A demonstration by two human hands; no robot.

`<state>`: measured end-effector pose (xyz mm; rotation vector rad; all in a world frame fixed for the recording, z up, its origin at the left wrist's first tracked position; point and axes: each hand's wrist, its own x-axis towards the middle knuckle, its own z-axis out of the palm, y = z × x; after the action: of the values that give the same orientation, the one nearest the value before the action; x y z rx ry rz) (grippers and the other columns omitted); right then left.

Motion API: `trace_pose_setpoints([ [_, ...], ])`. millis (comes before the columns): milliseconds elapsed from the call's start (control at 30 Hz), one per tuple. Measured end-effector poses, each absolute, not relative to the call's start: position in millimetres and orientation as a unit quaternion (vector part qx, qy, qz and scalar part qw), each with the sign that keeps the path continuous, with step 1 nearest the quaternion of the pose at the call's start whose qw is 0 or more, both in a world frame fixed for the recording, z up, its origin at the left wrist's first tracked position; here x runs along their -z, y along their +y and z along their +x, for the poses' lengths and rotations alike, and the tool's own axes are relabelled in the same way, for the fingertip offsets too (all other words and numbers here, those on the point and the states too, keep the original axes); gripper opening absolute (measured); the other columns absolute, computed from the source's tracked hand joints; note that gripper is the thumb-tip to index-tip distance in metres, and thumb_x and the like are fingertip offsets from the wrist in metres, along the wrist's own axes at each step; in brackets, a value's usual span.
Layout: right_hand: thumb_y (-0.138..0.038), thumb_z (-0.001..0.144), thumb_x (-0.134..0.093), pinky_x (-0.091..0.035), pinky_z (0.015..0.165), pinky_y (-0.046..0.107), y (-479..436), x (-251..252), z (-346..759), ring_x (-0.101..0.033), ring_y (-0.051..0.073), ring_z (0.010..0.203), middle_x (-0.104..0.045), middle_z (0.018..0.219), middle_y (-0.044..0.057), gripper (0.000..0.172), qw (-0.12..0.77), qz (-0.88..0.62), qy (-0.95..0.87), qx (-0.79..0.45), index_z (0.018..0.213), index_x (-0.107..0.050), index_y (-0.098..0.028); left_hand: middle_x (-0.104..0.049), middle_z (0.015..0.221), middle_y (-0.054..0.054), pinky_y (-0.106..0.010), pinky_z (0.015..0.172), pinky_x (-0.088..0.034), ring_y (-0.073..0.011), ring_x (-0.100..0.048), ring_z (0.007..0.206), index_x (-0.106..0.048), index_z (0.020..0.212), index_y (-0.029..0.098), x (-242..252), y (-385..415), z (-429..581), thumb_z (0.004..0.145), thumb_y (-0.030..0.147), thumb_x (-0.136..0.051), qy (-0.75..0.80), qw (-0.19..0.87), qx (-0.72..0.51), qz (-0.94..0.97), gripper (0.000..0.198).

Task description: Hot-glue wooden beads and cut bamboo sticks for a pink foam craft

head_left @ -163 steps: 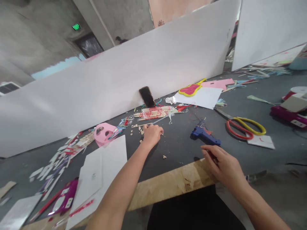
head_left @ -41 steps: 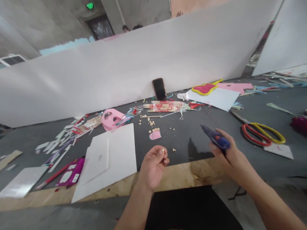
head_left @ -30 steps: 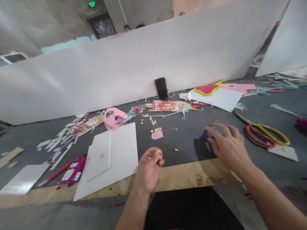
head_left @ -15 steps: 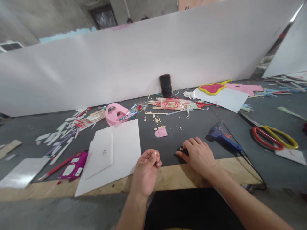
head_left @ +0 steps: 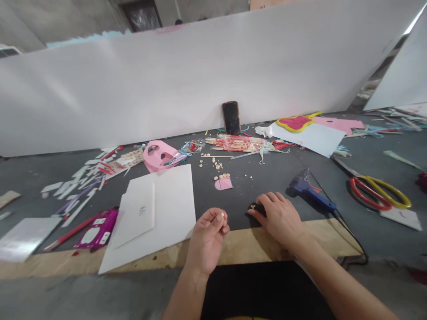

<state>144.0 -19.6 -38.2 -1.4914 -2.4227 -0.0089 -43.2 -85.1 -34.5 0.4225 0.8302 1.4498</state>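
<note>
My left hand (head_left: 209, 238) is closed in a pinch, with a small cream-coloured piece (head_left: 222, 215) at the tips of thumb and forefinger. To its right, my right hand (head_left: 278, 218) rests low over the table's front with thumb and fingers curled together. A dark area, object or shadow, lies under those fingers, and a tiny pale piece (head_left: 252, 207) shows beside them. Beyond both hands lies a small pink rounded piece (head_left: 223, 183) with a dark outline. Several small pale flower-like pieces (head_left: 221, 176) line its far edge. More loose pale pieces (head_left: 217, 165) are scattered behind it.
On the right lie a blue glue gun (head_left: 312, 194) with its cord and large scissors (head_left: 380, 191). White sheets (head_left: 173, 209) and a purple packet (head_left: 99, 229) are on the left. A phone (head_left: 231, 118) leans against the white partition (head_left: 160, 84), behind wrapped sticks (head_left: 236, 143).
My left hand has shifted slightly right, still pinching the small piece. My right hand has moved a little to the right. The view has tilted slightly.
</note>
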Motion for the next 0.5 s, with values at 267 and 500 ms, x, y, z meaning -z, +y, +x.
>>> trace_pose_setpoints([
  [267, -0.023, 0.09, -0.051, -0.041, 0.074, 0.034, -15.9, 39.5, 147.4, -0.055, 0.023, 0.084, -0.066, 0.086, 0.006, 0.012, 0.157, -0.491, -0.856, -0.036, 0.09, -0.063, -0.021, -0.053, 0.073, 0.001, -0.022, 0.059, -0.036, -0.0073, -0.044, 0.062, -0.066, 0.071, 0.017, 34.9, -84.8, -44.4, 0.071, 0.025, -0.076, 0.379, 0.645, -0.636, 0.189, 0.014],
  [500, -0.024, 0.09, -0.054, -0.044, 0.078, 0.034, -19.2, 34.7, 148.4, -0.057, 0.02, 0.085, -0.067, 0.089, 0.005, 0.009, 0.205, -0.444, -0.867, -0.099, 0.091, -0.063, -0.021, -0.056, 0.069, 0.001, -0.022, 0.059, -0.034, -0.0082, -0.042, 0.06, -0.066, 0.073, 0.016, 37.2, -82.8, -35.1, 0.07, 0.03, -0.076, 0.457, 0.605, -0.6, 0.255, 0.017],
])
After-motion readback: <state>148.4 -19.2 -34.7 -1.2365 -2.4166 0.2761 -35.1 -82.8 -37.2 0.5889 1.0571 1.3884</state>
